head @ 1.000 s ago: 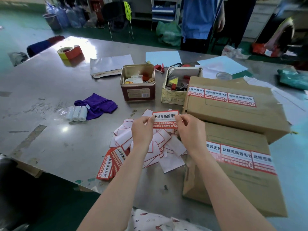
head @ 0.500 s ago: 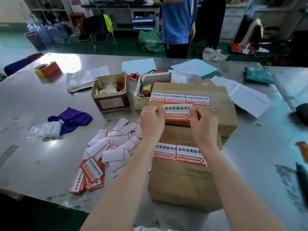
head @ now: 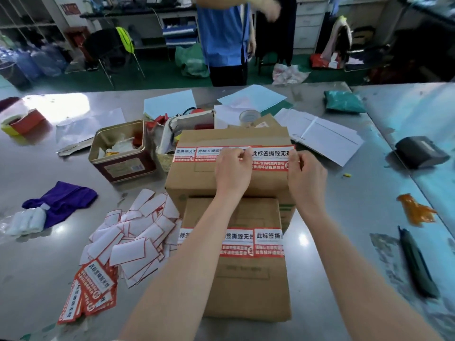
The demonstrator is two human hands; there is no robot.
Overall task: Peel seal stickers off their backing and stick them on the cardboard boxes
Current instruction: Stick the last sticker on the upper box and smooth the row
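Red-and-white seal stickers [head: 270,158] with black lettering, brown cardboard boxes [head: 226,185], a purple cloth [head: 61,201], grey table [head: 49,262].

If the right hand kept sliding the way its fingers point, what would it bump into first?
The right hand points away across the far cardboard box. Past the seal sticker it pinches, probably the clear tape roll behind the box; depth is uncertain.
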